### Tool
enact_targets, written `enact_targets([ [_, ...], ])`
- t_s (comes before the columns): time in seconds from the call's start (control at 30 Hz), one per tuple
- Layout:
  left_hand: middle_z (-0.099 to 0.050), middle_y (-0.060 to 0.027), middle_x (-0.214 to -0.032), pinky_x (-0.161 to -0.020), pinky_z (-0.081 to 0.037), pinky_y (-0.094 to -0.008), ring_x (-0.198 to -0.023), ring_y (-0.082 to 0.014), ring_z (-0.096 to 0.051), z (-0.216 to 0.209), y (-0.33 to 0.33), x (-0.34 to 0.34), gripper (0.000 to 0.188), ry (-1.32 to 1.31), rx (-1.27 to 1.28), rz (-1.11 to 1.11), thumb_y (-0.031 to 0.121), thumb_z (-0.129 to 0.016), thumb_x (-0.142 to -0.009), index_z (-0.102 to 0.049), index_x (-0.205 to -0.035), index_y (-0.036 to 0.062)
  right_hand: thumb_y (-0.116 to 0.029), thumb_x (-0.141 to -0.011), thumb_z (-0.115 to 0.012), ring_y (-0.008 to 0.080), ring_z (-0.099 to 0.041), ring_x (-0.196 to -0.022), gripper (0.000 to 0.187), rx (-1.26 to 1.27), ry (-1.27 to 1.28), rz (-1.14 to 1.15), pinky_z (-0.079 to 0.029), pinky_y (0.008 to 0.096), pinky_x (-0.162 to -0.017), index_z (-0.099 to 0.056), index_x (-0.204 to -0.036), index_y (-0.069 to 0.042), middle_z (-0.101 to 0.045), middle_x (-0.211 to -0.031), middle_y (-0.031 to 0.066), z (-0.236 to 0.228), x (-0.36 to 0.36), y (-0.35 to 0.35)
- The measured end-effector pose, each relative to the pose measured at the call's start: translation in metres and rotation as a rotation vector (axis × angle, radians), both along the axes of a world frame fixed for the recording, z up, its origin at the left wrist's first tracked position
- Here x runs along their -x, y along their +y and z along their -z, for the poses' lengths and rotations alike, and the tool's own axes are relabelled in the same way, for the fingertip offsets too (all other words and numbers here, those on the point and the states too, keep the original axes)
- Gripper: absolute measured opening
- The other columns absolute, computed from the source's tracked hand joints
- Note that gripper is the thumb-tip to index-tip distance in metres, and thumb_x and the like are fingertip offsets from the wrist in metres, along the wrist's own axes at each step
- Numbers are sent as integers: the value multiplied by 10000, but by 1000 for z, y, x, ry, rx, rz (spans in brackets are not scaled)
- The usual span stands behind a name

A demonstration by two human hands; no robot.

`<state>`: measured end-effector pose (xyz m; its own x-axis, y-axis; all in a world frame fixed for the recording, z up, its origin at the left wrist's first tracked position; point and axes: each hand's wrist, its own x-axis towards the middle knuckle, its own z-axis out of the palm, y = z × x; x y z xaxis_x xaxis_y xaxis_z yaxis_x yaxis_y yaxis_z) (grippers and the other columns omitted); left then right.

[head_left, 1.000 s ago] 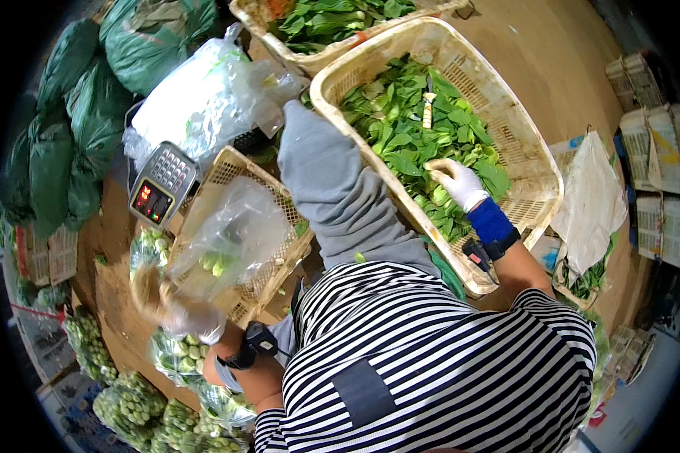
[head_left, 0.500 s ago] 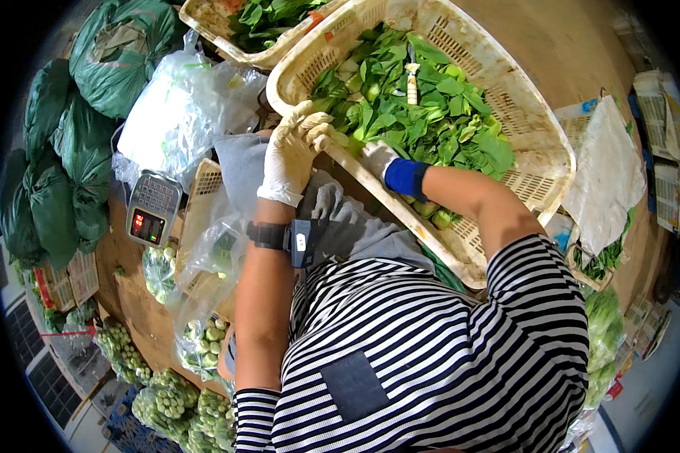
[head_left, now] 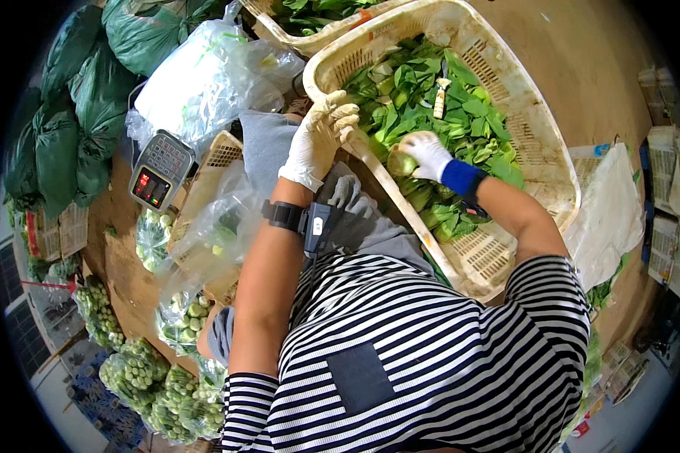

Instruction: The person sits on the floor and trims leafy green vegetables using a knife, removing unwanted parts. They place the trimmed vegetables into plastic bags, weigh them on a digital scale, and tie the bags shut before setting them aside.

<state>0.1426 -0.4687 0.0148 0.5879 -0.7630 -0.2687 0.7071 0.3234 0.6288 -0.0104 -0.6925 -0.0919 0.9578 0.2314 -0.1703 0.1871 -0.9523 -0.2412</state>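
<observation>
Leafy greens (head_left: 472,124) within crate rim (head_left: 395,192)

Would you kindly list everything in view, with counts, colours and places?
Large crate: one, cream, right of centre
Greens: many, green, inside it
Knife: one, pale handle, on greens
Second crate: one, cream, top centre
Plastic: one heap, whitish, upper left
Keypad: one, grey, left
Sacks: several, dark green, upper left
Small crate: one, cream, left
Bag: one, clear, over small crate
Bagged vegetables: several, green, lower left
Sheet: one, white, right
Shirt: one, striped, bottom
Trousers: one, grey, centre
Left hand: one, gloved white, at large crate's rim
Right hand: one, gloved white, over greens, holding vegetable
</observation>
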Motion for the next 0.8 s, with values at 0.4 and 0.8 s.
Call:
enact_targets([
  [0.4,-352,-192,-1365,-1076,-217,-351,-1296,-273,-305,-8,-34,38,969,-1181,-269,245,289,-802,-616,-273,-1355,-49,-245,-594,-833,250,-416,-1179,856,-799,-412,544,-338,348,-999,-394,-1307,-68,-438,-1240,119,-134,2,21],
  [0.8,-568,-9,-1027,-826,-442,-276,-926,-121,-535,-49,-38,-79,471,-194,22,-293,158,-718,-758,-485,-1161,91,-391,-736,-665,364,-596,-897,433,-210,112,1344,-469,432,-787,-589,-971,-35,-619,-974,212,36,-74,-81],
])
